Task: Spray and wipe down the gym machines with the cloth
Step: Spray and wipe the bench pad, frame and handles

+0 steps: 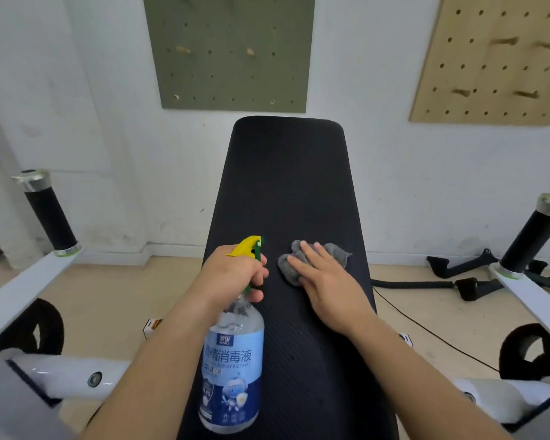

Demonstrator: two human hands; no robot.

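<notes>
Through the head view I look down over both bare forearms, which reach forward above the long black ribbed pad of the gym machine (286, 185). The left hand (232, 274) is raised over the pad's left edge; its grip is closed around the neck of the clear plastic spray bottle with a blue label and yellow-green trigger head (232, 360), fingers curled just under the trigger. The bottle slants, base towards me and nozzle pointing away. The right hand (327, 277) lies palm down, its grip loose, fingers straight and slightly spread, pressing the crumpled grey cloth (285, 265) onto the middle of the pad, just right of the nozzle. On either side stand a black foam handle with a silver cap at left (50, 214) and its twin at right (532, 236), on white frame arms. On the white wall beyond the pad hang a green pegboard (229, 52) and a pale wooden pegboard (489, 58).
</notes>
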